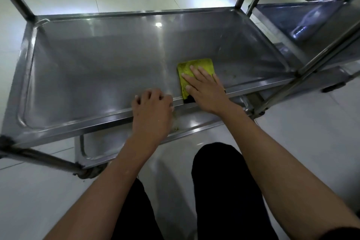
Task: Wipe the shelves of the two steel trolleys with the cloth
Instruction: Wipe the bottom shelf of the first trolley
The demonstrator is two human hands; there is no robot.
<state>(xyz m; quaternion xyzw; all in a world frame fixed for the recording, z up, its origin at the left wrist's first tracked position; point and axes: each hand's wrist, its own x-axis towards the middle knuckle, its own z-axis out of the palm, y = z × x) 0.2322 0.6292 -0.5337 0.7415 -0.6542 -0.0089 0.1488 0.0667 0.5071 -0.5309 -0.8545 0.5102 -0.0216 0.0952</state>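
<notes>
Cloth (195, 71) lies flat under my right hand (206, 91), fingers straight, beside the shelf's near rim (116, 116), unwiped steel stretching leftward, while my left hand (153, 111) curls over that rim.

right hand (206, 91) hides the near half of the cloth (196, 68). left hand (153, 107) fingertips curl out of sight over the shelf rim (109, 118). second trolley (303, 23) cut off at right edge, its contents blurred, can't identify.
</notes>
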